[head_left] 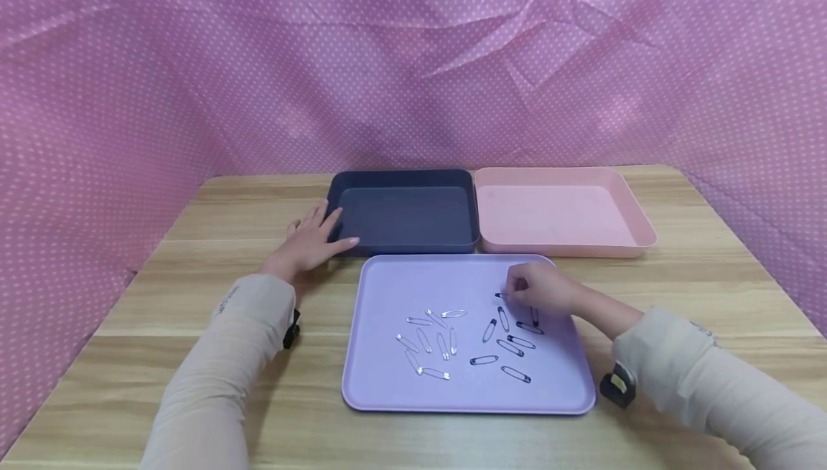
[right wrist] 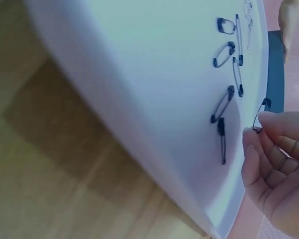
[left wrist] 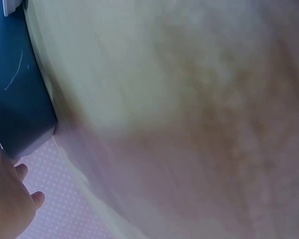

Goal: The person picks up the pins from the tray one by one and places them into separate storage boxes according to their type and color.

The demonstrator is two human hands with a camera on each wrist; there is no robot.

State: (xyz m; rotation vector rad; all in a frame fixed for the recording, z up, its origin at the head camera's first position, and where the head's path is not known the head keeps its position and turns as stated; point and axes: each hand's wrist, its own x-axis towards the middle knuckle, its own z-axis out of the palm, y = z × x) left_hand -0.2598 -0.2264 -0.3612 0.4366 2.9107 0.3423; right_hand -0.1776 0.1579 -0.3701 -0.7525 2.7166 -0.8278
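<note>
A lilac tray (head_left: pixel 388 384) lies near me on the wooden table, with several silver safety pins (head_left: pixel 429 344) on its left and several black safety pins (head_left: pixel 510 344) on its right. My right hand (head_left: pixel 539 289) hovers over the black group and pinches one black safety pin (right wrist: pixel 261 115) between thumb and fingertips, just above the lilac tray (right wrist: pixel 154 89). My left hand (head_left: pixel 313 240) rests flat on the table, its fingers straight and touching the near left corner of the dark blue tray (head_left: pixel 403 212). In the left wrist view only part of my left hand (left wrist: pixel 10 199) shows beside the dark blue tray (left wrist: pixel 17 94).
A pink tray (head_left: pixel 562 212) stands to the right of the dark blue one, behind the lilac tray. Pink dotted cloth (head_left: pixel 413 61) walls in the table at the back and both sides. Bare wood (head_left: pixel 698 290) lies left and right of the trays.
</note>
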